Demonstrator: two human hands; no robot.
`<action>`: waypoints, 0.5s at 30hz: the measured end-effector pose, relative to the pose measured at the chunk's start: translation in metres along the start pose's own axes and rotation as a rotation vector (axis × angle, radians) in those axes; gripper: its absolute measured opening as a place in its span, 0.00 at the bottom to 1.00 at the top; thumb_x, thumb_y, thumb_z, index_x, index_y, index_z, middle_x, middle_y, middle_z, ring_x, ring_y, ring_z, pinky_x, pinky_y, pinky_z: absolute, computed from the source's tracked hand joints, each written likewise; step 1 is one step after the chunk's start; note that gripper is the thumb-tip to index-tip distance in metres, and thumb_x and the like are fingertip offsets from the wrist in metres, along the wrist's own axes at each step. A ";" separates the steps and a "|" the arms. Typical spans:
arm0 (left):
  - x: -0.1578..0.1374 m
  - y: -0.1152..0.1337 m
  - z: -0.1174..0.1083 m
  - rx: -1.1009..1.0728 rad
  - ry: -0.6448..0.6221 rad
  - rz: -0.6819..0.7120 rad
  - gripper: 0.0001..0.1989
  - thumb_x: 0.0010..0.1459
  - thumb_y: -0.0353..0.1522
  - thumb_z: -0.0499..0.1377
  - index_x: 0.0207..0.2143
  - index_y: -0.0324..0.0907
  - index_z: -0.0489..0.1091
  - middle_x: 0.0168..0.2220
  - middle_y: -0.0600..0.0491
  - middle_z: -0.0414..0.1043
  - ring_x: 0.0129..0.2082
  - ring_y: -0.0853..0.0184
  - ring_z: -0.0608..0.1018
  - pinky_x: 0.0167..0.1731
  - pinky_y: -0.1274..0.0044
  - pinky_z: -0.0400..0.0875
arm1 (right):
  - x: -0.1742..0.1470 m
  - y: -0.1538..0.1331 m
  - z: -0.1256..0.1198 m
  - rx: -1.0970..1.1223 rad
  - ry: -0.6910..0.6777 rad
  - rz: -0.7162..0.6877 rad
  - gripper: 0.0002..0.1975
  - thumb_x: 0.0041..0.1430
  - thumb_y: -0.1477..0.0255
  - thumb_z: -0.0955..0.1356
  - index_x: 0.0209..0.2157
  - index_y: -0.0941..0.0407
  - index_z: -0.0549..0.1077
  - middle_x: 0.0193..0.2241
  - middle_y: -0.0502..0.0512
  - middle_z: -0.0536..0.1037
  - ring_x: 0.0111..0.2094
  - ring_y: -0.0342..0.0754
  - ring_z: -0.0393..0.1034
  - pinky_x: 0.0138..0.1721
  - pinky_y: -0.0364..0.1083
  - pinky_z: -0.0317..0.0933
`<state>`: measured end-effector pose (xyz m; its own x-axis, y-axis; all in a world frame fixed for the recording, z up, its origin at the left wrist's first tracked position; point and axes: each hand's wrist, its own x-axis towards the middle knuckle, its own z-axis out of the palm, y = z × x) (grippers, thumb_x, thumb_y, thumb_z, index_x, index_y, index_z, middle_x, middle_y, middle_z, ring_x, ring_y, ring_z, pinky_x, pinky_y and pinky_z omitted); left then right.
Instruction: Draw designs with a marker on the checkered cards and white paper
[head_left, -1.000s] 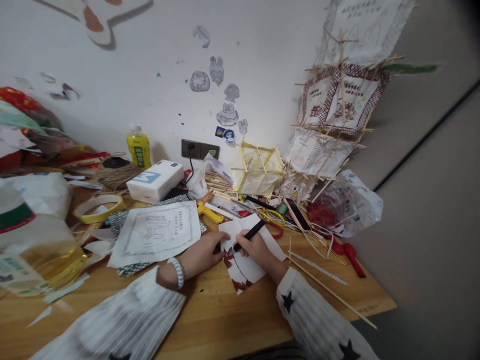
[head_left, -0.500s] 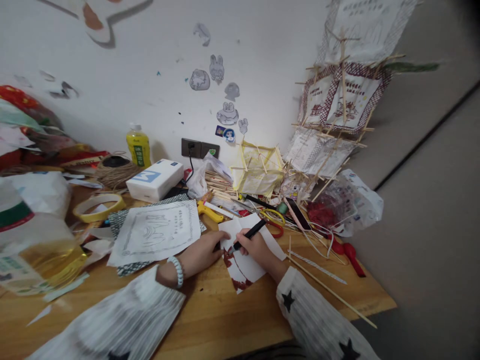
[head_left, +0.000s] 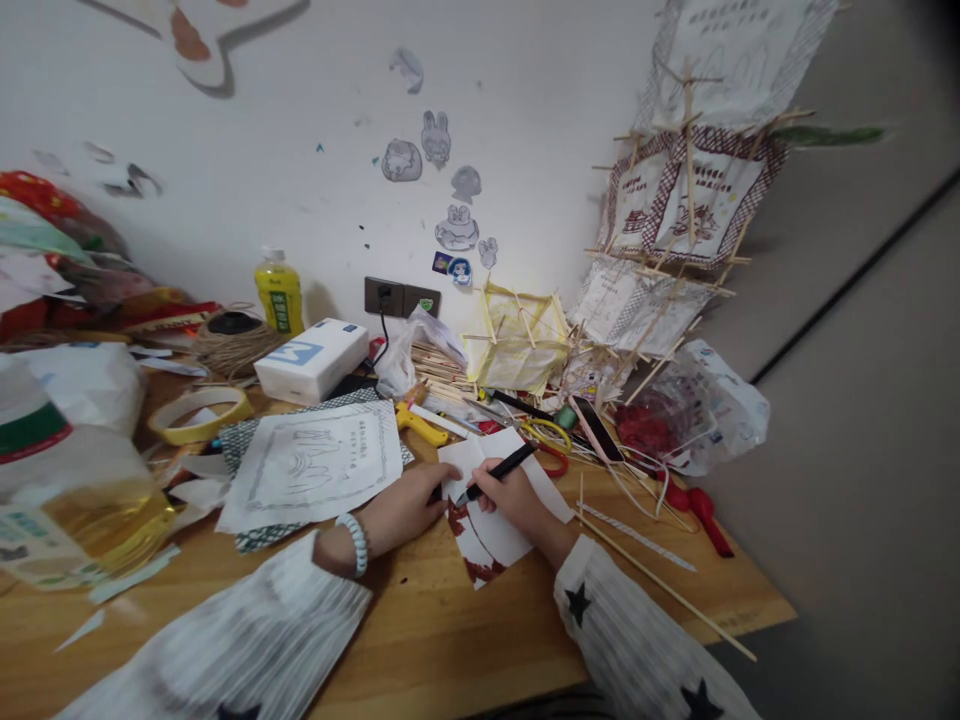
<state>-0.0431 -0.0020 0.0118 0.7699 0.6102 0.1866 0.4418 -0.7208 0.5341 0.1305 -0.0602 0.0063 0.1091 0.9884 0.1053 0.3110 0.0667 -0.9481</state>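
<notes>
My right hand (head_left: 508,497) is closed around a black marker (head_left: 501,470), tilted with its tip down on a white sheet of paper (head_left: 506,540). Dark red patches and a thin curved line mark the paper's left and lower parts. My left hand (head_left: 412,503) rests at the sheet's left edge, thumb and forefinger apart and touching it; its other fingers are partly hidden. Left of that hand, a white sheet with a line drawing and writing (head_left: 315,465) overlies a dark patterned piece (head_left: 259,540).
Behind the paper are a yellow glue gun (head_left: 421,425), scissors (head_left: 551,436), a phone (head_left: 596,430) and a yellow stick frame (head_left: 517,345). A tall stick-and-paper structure (head_left: 690,195) stands at right. Thin sticks (head_left: 667,580) lie near the right edge; a large oil bottle (head_left: 75,500) stands left.
The marker tip has shifted very slightly on the red patch at the paper's upper left. My left hand stays in place at the sheet's edge.
</notes>
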 end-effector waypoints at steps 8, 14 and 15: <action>0.000 -0.001 0.001 -0.008 0.009 0.007 0.19 0.49 0.25 0.54 0.46 0.40 0.67 0.44 0.47 0.74 0.43 0.61 0.75 0.45 0.72 0.68 | -0.001 0.000 0.000 -0.006 -0.008 -0.004 0.11 0.53 0.68 0.64 0.21 0.57 0.69 0.11 0.44 0.65 0.15 0.38 0.59 0.18 0.38 0.53; 0.000 -0.003 0.003 -0.011 0.011 0.011 0.20 0.49 0.25 0.54 0.46 0.39 0.67 0.44 0.45 0.73 0.43 0.60 0.74 0.45 0.71 0.67 | -0.002 -0.002 -0.001 -0.018 -0.012 -0.004 0.10 0.53 0.69 0.64 0.21 0.58 0.69 0.12 0.44 0.65 0.15 0.38 0.60 0.19 0.38 0.54; 0.000 -0.003 0.002 -0.011 0.013 0.009 0.20 0.49 0.25 0.54 0.46 0.39 0.67 0.44 0.45 0.73 0.43 0.60 0.74 0.45 0.71 0.67 | -0.002 -0.002 -0.001 -0.014 -0.015 -0.003 0.10 0.53 0.69 0.64 0.22 0.58 0.69 0.12 0.44 0.65 0.15 0.38 0.60 0.19 0.38 0.54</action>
<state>-0.0436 -0.0006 0.0081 0.7677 0.6079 0.2025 0.4298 -0.7230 0.5410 0.1303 -0.0627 0.0082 0.0942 0.9902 0.1033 0.3246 0.0676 -0.9434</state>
